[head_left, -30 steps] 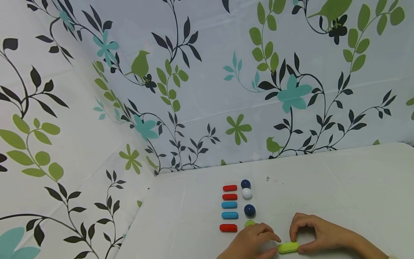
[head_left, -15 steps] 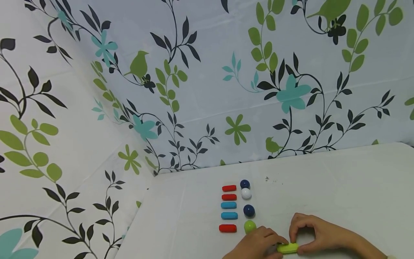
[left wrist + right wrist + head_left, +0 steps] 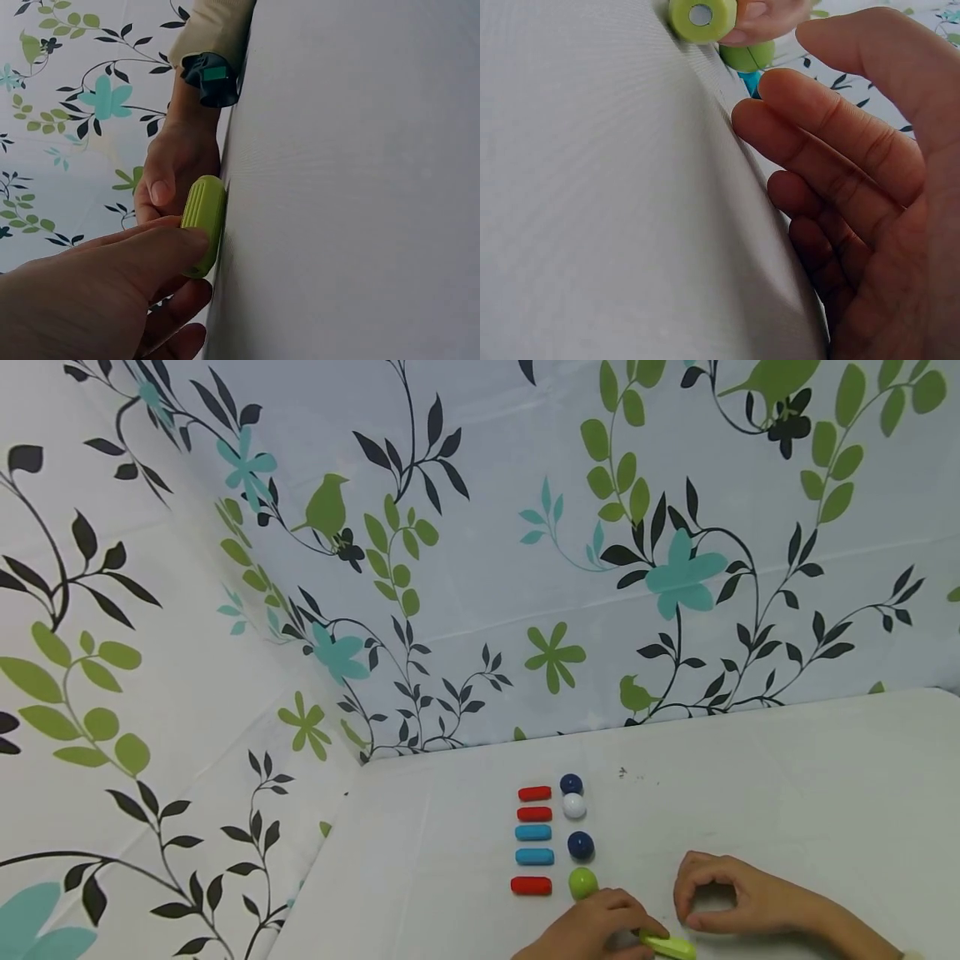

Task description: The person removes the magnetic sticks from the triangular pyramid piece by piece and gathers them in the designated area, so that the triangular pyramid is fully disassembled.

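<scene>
My left hand (image 3: 588, 927) pinches a short lime-green ribbed rod (image 3: 675, 947) between thumb and finger, low over the white table. In the left wrist view, the thumb lies against the side of the rod (image 3: 204, 225). The right wrist view shows the rod's end (image 3: 681, 16) with a round silvery disc in it. My right hand (image 3: 723, 893) rests just right of the rod, apart from it. Its fingers (image 3: 832, 105) are loosely curved with nothing between them. Beside my left hand lies a green ball (image 3: 582, 883).
Left of the hands is a column of red rods (image 3: 531, 886) and blue rods (image 3: 534, 857). Next to it stand dark blue balls (image 3: 581, 845) and a white ball (image 3: 573, 806). A leaf-patterned cloth (image 3: 465, 568) hangs behind the table (image 3: 825, 793).
My right hand has let go of the rod's right end. The rod, now in my left hand alone, has turned so its right end points nearer me. The green ball has come into fuller view.
</scene>
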`<state>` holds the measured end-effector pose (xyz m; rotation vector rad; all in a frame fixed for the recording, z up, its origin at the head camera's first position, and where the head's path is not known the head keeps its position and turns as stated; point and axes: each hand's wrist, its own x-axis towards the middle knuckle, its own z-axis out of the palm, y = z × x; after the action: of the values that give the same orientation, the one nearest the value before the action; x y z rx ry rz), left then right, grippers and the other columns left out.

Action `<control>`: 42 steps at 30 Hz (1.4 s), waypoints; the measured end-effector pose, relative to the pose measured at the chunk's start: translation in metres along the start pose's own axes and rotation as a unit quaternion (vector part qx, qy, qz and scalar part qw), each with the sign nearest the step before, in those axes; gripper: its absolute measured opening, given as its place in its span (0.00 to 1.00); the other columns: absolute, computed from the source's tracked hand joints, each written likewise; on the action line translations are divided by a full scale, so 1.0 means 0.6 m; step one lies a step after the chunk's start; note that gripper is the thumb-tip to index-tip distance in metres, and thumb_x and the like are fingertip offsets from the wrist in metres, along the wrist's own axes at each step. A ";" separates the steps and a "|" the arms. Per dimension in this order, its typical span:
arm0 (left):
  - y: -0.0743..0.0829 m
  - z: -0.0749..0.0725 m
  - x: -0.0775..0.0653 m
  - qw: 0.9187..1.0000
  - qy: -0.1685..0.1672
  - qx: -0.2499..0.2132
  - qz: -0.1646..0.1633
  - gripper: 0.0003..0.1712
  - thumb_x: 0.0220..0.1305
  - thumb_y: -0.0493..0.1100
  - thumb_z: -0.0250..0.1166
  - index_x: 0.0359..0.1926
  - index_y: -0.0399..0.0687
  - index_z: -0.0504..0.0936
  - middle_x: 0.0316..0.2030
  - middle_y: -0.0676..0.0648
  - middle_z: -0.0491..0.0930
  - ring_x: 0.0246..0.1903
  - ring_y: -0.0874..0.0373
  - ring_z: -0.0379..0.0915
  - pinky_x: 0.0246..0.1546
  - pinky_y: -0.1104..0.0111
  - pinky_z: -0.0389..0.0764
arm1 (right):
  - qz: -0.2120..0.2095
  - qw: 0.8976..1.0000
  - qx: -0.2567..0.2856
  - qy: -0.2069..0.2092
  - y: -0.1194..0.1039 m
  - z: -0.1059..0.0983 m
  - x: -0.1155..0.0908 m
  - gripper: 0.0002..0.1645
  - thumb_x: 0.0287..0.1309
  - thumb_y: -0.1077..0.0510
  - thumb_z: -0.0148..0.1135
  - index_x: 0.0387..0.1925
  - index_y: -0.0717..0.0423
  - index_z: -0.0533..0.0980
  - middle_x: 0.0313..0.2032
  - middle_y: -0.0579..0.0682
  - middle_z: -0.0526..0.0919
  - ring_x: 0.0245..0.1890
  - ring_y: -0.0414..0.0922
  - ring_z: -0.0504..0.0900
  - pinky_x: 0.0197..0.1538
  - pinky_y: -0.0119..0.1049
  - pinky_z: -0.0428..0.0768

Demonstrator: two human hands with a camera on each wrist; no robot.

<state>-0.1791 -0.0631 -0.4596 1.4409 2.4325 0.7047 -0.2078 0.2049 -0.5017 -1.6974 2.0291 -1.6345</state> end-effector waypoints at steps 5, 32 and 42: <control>0.001 -0.006 -0.010 0.998 -0.028 -0.049 -0.011 0.18 0.71 0.43 0.58 0.60 0.49 0.77 0.52 0.54 0.78 0.50 0.75 0.68 0.48 0.85 0.69 | 0.007 1.000 0.005 0.001 -0.001 0.000 0.000 0.19 0.54 0.76 0.61 0.41 0.51 0.79 0.39 0.46 0.80 0.40 0.39 0.76 0.40 0.35 0.76; -0.027 -0.033 -0.111 0.995 0.002 -0.067 -0.077 0.19 0.65 0.41 0.65 0.56 0.46 0.80 0.46 0.53 0.77 0.44 0.74 0.68 0.46 0.81 0.74 | 0.016 1.000 -0.005 0.005 -0.007 0.001 -0.002 0.19 0.56 0.76 0.60 0.41 0.51 0.79 0.39 0.46 0.79 0.41 0.39 0.76 0.40 0.35 0.74; -0.054 -0.046 -0.138 0.983 0.024 -0.114 -0.139 0.15 0.69 0.43 0.62 0.54 0.48 0.82 0.45 0.57 0.76 0.43 0.74 0.67 0.46 0.78 0.75 | 0.024 1.000 -0.005 0.005 -0.007 0.001 -0.003 0.18 0.56 0.75 0.59 0.40 0.51 0.79 0.39 0.46 0.79 0.41 0.39 0.76 0.40 0.35 0.74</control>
<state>-0.1748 -0.1564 -0.4565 0.9863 2.4269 0.9234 -0.2037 0.2064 -0.5000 -1.6340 2.0687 -1.6245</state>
